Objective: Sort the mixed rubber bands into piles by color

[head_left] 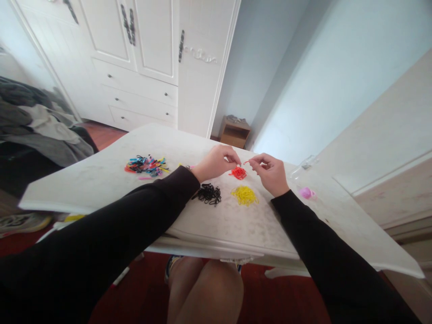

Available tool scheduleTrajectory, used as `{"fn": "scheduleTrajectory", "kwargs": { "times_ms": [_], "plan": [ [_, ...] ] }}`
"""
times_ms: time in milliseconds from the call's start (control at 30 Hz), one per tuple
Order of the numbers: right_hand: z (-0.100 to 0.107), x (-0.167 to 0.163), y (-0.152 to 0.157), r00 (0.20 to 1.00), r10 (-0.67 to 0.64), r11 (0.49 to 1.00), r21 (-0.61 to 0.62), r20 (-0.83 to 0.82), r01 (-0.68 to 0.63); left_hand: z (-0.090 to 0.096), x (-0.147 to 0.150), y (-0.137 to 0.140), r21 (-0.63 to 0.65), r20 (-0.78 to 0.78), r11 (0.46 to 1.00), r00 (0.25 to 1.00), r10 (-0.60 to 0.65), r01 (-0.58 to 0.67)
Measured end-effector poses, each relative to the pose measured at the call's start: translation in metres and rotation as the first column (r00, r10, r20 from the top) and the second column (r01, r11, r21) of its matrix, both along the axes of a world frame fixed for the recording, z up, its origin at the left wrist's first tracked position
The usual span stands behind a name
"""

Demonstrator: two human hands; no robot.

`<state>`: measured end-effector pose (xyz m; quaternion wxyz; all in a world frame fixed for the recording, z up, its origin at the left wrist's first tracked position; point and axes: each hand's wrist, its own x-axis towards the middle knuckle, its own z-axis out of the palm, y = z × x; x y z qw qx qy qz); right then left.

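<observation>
A small red rubber band (246,162) is pinched between the thumb and fingertips of my right hand (270,174). Just left of it, my left hand (218,163) has its thumb and finger brought together; what they hold, if anything, is too small to make out. Both hands are over a pile of red rubber bands (238,173). Closer to me lie a pile of black rubber bands (209,194) and a pile of yellow rubber bands (245,195). A mixed heap of coloured bands (146,165) lies to the left, and my left wrist partly hides a few small pieces beside it.
The white table (229,225) has a clear plastic container (303,167) and a pink-purple object (307,193) on its right side. A white wardrobe (151,40) and a small wooden cabinet (235,132) stand behind. Clothes (43,121) are heaped at the left.
</observation>
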<state>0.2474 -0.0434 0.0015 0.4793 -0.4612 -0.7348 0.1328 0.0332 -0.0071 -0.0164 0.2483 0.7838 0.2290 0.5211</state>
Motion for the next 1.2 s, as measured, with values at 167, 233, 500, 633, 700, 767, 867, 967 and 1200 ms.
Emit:
{"fn": "scheduleTrajectory", "kwargs": {
  "times_ms": [167, 233, 500, 633, 700, 767, 867, 967, 1200],
  "plan": [
    [0.000, 0.000, 0.000, 1.000, -0.017, 1.000, -0.006, 0.014, 0.017, 0.002, 0.000, -0.004, -0.001, -0.070, 1.000, 0.998, 0.011, -0.011],
    [0.000, 0.000, 0.000, 1.000, -0.026, 1.000, -0.006, 0.015, 0.026, 0.002, 0.000, -0.005, -0.020, -0.075, 1.000, 0.997, 0.009, -0.011],
    [0.001, -0.001, -0.001, 0.999, -0.032, 0.999, -0.010, 0.020, 0.032, -0.001, 0.000, -0.002, -0.122, -0.054, 0.992, 0.998, -0.032, 0.025],
    [0.000, -0.001, -0.001, 0.999, -0.025, 1.000, -0.014, 0.032, 0.026, 0.000, 0.001, -0.003, -0.131, -0.035, 0.991, 0.998, -0.042, 0.037],
    [0.000, 0.000, 0.000, 0.999, -0.017, 1.000, -0.018, 0.042, 0.018, 0.000, 0.002, -0.003, -0.108, -0.032, 0.994, 0.999, -0.032, 0.029],
    [0.000, 0.000, 0.000, 0.999, -0.009, 1.000, -0.026, 0.049, 0.011, 0.002, 0.002, -0.003, -0.084, -0.035, 0.996, 0.999, -0.019, 0.016],
    [0.000, -0.002, -0.001, 0.999, 0.010, 0.999, -0.039, 0.052, -0.008, 0.004, 0.002, -0.005, -0.064, -0.033, 0.998, 0.999, -0.002, 0.000],
    [0.000, -0.004, -0.001, 0.999, 0.043, 0.998, -0.044, 0.033, -0.042, 0.008, 0.002, -0.008, -0.074, -0.019, 0.997, 1.000, -0.004, 0.002],
    [0.005, 0.014, 0.013, 0.986, -0.095, 0.994, 0.048, -0.140, 0.103, 0.016, -0.002, -0.006, -0.122, 0.010, 0.992, 0.999, 0.045, -0.044]
  ]
}}
